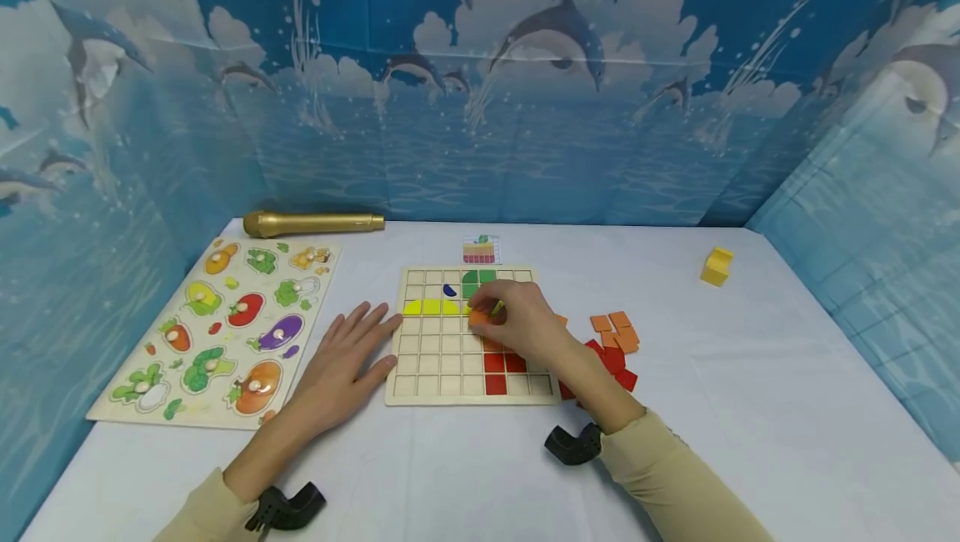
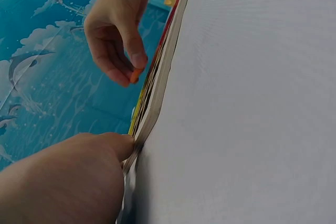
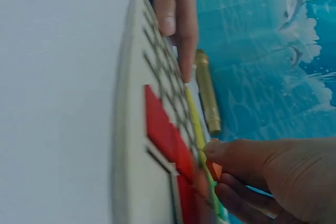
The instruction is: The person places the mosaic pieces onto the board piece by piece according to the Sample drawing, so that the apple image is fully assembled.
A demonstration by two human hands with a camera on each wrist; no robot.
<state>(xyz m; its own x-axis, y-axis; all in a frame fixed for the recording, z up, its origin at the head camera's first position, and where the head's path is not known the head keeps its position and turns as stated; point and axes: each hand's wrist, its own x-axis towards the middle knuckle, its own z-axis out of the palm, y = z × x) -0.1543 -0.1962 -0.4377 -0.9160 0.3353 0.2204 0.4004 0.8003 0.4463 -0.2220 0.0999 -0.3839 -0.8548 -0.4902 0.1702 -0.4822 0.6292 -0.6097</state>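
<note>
My right hand point(image 1: 521, 317) pinches an orange tile point(image 3: 214, 169) between thumb and fingers, over the middle of a wooden grid board point(image 1: 435, 358). Fingers spread, my left hand point(image 1: 337, 367) lies by the board's left edge; in the left wrist view its thumb is right at the rim. Red tiles point(image 1: 496, 383) fill several cells at the lower right of the board, with some orange just above, partly behind my right hand. Yellow pieces point(image 1: 431, 307) form a row further up. Green pieces point(image 1: 478, 277) and one dark blue piece point(image 1: 449, 290) sit near the top.
Loose orange tiles point(image 1: 618, 329) and red tiles point(image 1: 615, 358) lie right of the board, partly under my right forearm. A small picture card point(image 1: 481, 250) is behind it. Left are a vegetable puzzle board point(image 1: 225, 325) and a gold microphone point(image 1: 315, 223); yellow blocks point(image 1: 717, 267) stand far right.
</note>
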